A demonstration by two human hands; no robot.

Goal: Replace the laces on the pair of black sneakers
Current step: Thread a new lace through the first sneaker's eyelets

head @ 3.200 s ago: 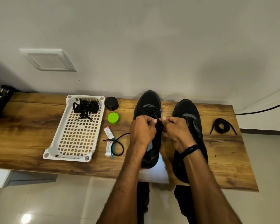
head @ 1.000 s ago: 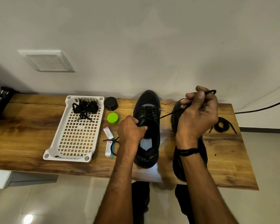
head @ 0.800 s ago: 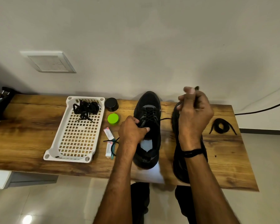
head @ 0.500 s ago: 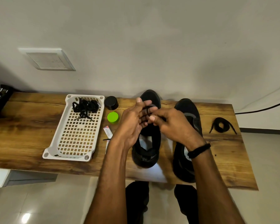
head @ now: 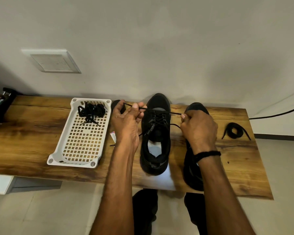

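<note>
Apart now, left hand [head: 126, 122] and right hand [head: 199, 128] pinch lace [head: 175, 113] above wooden bench [head: 32, 133].

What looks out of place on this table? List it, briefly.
Little stands out. The white basket sits skewed to the table edge, with tangled laces bunched at its far end. One coiled lace lies alone on the wood, right of the sneakers. Nothing looks spilled or damaged.
</note>
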